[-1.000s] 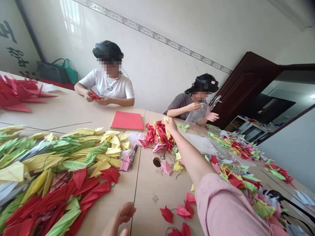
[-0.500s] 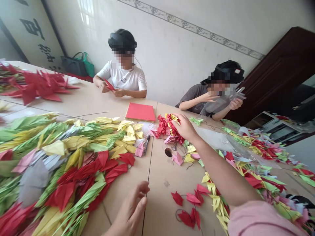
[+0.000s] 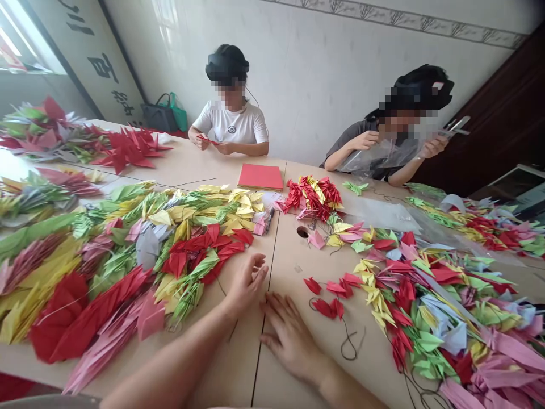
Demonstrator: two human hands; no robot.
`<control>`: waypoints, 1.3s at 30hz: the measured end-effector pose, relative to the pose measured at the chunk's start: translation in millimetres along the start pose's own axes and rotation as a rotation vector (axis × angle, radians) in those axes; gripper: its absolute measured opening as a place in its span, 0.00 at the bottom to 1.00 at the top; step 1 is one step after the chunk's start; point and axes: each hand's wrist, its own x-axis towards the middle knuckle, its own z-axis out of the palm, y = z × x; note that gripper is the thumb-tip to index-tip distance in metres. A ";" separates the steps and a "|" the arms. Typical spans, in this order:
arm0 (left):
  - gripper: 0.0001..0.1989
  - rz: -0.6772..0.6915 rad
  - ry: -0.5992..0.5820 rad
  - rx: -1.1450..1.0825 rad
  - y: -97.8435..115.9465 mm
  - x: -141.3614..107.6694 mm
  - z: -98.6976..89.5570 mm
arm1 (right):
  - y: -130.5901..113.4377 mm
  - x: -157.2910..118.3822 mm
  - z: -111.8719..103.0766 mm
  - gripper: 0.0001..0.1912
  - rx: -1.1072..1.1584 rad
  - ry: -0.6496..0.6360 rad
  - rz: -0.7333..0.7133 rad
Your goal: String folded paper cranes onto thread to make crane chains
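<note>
My left hand (image 3: pixel 246 282) hovers over the light wooden table (image 3: pixel 293 284) with its fingers spread, holding nothing. My right hand (image 3: pixel 290 336) lies flat on the table just beside it, palm down and empty. A short string of red folded paper cranes (image 3: pixel 330 291) with a dark thread lies just right of my right hand. A large heap of yellow, green and red paper cranes (image 3: pixel 179 244) spreads to the left of my left hand. A small pile of red and yellow cranes (image 3: pixel 314 196) sits farther back.
A stack of red paper sheets (image 3: pixel 261 176) lies at the far side. Strung multicoloured cranes (image 3: pixel 443 295) cover the right side. A person in a white shirt (image 3: pixel 232 122) folds red paper; another person (image 3: pixel 383 145) holds a clear plastic bag. A black marker (image 3: pixel 269 219) lies near the heap.
My right hand has drawn back from the far red-and-yellow crane pile and come down flat on the near table. My left hand has moved up beside it. The view has tilted down and left.
</note>
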 end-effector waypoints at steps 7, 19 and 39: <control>0.11 0.166 -0.096 0.387 9.0 -1.2 -12.4 | 17.0 -2.1 -13.9 0.27 0.000 -0.012 -0.063; 0.17 0.097 -0.075 0.792 0.8 -0.7 -67.5 | 23.9 -3.5 -21.4 0.23 0.050 0.067 -0.162; 0.20 0.245 -0.320 0.333 15.7 -22.5 28.6 | 41.6 -41.1 -70.6 0.22 0.092 0.139 0.008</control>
